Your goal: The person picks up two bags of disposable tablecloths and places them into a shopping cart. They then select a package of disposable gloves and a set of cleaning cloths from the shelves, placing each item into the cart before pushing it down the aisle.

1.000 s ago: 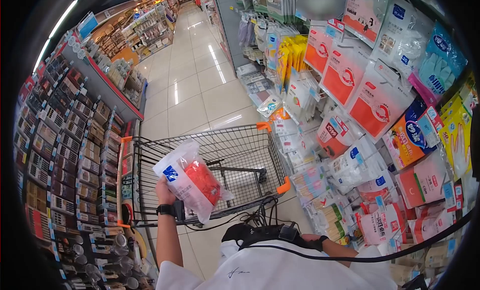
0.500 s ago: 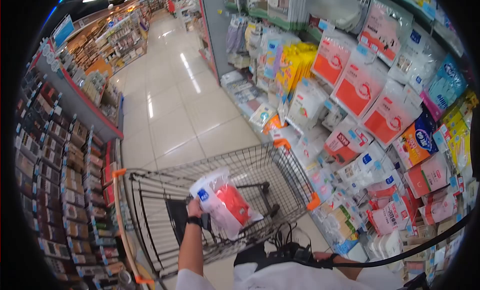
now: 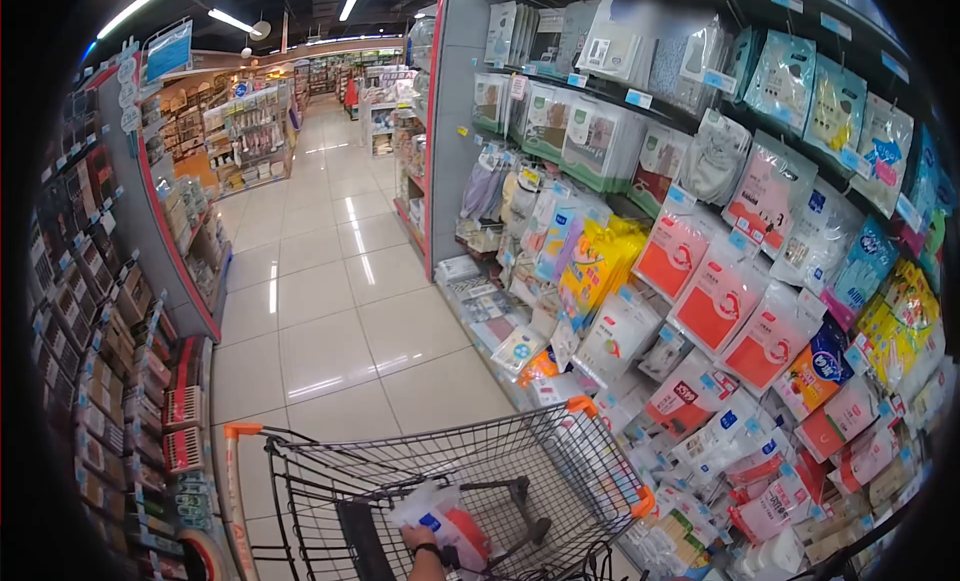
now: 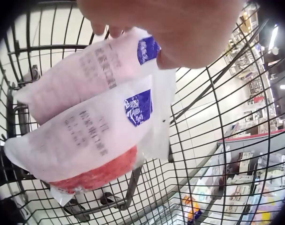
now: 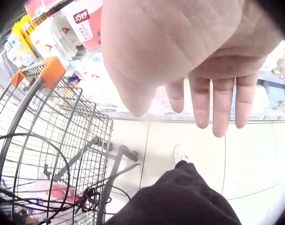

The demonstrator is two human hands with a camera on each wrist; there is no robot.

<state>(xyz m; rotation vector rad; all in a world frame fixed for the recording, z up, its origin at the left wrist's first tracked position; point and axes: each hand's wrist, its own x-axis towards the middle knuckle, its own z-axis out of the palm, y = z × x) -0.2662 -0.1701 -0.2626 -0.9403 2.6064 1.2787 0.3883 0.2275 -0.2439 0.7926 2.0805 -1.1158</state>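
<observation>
Inside the wire cart (image 3: pixel 400 461), my left hand (image 3: pixel 418 543) is at a clear-and-white bag with red contents (image 3: pixel 463 529). The left wrist view shows two such bags with blue labels, side by side: a nearer one (image 4: pixel 81 136) and an upper one (image 4: pixel 81 75). At the top corner of the upper bag, the thumb and fingers of my left hand (image 4: pixel 166 28) pinch it. My right hand (image 5: pixel 194 61) hangs beside the cart with fingers loosely extended, holding nothing; the head view does not show it.
Hanging packets (image 3: pixel 715 291) fill the shelf wall on the right, close to the cart's orange corner (image 3: pixel 643 501). Boxed goods (image 3: pixel 185 381) line the left side. A tiled aisle (image 3: pixel 330 331) runs ahead. A dark cable (image 5: pixel 53 140) crosses the cart's side.
My left hand and the bag have moved lower in the head view, down into the cart. The view has tilted up, showing more of the aisle and upper shelves.
</observation>
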